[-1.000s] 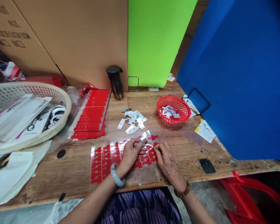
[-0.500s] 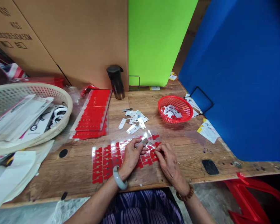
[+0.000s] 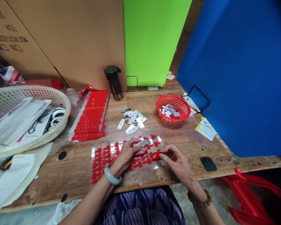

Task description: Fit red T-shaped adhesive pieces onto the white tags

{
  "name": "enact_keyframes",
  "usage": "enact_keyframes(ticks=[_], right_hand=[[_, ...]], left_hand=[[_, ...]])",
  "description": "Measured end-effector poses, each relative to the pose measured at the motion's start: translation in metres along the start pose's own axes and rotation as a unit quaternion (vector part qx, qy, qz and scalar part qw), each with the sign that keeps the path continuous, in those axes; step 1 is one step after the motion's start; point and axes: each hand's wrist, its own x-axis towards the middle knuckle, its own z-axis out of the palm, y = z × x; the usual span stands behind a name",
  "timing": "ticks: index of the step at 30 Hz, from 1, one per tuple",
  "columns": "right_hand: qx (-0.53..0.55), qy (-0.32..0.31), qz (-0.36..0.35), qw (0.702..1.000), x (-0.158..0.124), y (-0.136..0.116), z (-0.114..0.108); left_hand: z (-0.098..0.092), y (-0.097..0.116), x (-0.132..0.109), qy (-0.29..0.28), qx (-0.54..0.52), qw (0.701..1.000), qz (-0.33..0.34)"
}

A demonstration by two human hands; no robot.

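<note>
A clear sheet of red die-cut stickers (image 3: 97, 165) lies on the wooden table in front of me. My left hand (image 3: 127, 155) rests over the sheet with its fingers closed on a small flat metal plate (image 3: 141, 143). At the sheet's right edge, my right hand (image 3: 176, 161) pinches a red sticker (image 3: 159, 154) between thumb and forefinger; whether the piece is fully off the sheet I cannot tell. Beyond the hands is a loose pile of similar metal plates (image 3: 132, 120). A red basket (image 3: 186, 111) to its right holds more plates, some with red on them.
Stacked red sticker sheets (image 3: 93, 107) lie left of the pile, near a dark tumbler (image 3: 114, 84). A large white basket (image 3: 66, 122) with packaged items takes up the left side. Cardboard (image 3: 84, 40), a green panel (image 3: 152, 40) and a blue panel (image 3: 236, 78) stand behind.
My right hand has moved right and slightly down, away from the left hand, with the red sticker at its fingertips. My left hand, still on the metal plate, has shifted slightly left.
</note>
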Motion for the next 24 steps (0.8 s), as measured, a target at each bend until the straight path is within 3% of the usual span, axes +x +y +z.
enact_keyframes(ticks=[5,10,24], right_hand=[[-0.005,0.023,-0.014,1.000,-0.001,-0.014,0.019],[0.002,-0.011,-0.023,1.000,0.001,-0.014,0.038],[-0.013,-0.063,-0.012,0.998,-0.004,-0.026,0.049]], left_hand=[[-0.007,0.011,-0.032,-0.063,-0.037,0.995,-0.062],[-0.009,0.011,-0.057,-0.046,-0.044,0.994,-0.088],[-0.014,0.004,-0.064,-0.027,-0.027,0.995,-0.090]])
